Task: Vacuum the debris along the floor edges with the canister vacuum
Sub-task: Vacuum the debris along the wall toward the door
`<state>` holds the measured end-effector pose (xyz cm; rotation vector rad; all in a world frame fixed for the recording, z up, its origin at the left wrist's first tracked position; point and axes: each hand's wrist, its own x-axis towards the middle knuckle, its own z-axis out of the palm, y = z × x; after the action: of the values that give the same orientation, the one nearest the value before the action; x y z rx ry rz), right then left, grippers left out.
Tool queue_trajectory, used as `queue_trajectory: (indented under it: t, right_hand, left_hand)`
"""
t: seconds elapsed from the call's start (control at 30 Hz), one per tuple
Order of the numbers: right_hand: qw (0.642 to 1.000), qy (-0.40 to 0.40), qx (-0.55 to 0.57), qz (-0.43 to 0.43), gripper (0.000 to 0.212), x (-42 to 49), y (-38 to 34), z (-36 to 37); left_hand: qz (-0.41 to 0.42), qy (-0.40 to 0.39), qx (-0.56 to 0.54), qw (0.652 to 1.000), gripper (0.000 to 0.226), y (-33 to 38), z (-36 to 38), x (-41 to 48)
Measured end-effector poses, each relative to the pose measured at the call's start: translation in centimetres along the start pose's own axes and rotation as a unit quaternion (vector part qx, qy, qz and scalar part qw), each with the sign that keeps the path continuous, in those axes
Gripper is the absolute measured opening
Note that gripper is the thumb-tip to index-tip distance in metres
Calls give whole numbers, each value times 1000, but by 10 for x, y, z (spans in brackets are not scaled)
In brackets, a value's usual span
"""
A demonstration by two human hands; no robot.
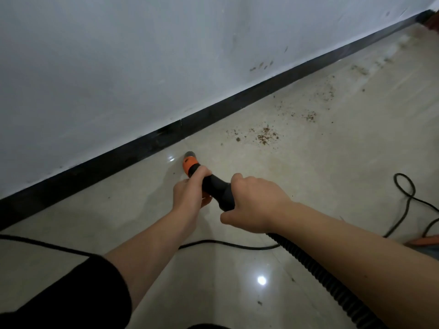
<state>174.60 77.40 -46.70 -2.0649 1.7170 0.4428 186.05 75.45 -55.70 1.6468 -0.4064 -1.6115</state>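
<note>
A pale wall (118, 67), scuffed and spotted in places, runs down from the far right corner to the near left. A glossy black skirting (95, 167) lines its foot. Below lies the floor (332, 162), large beige tiles polished enough to mirror a ceiling light as two bright spots.

At the near left a thin black cord (228, 243) snakes across the tiles and passes under both forearms. A black sleeve (59, 293), pushed up, covers the left upper arm.

The left hand (187, 195) is curled round the nozzle (188, 163), a short orange plastic tube with a dark round mouth, where the orange meets black. The mouth sits low by the skirting; I cannot tell whether it touches the tile. Just behind, the right hand (256, 205) wraps from above round the smooth black grip (217, 188). From under that wrist a ribbed black hose (320, 269) trails off towards the bottom edge.

Right of the nozzle and apart from it, the debris (266, 136) lies in small brown crumbly patches, strung along the floor near the skirting towards the far corner.

At the far right more cord forms a loop (413, 189), and something orange (425, 242) shows at the edge, too blurred to make out.
</note>
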Motion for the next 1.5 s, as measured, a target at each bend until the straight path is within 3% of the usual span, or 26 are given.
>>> queue_trajectory:
  t: [0.37,0.67,0.9,1.23,1.5]
  right_hand:
    - [993,-33,-46,-100,39,-18,-45,13]
    - [977,-66,-58,-192,41,-17,-97,26]
    - [972,-62,-70,-215,41,-15,-118,34]
    - [992,-52,-24,-109,42,-12,-77,19]
    - [980,-112,156,59,40,-20,-21,-16]
  left_hand:
    - [4,63,-36,997,22,-22,-59,-33]
    - [28,162,-83,983,17,-28,-111,-58]
    - [24,194,-110,975,14,-26,-127,-59]
    - [-50,85,-63,993,16,-1,-89,-36]
    - [-144,-31,6,989,51,36,-29,-27]
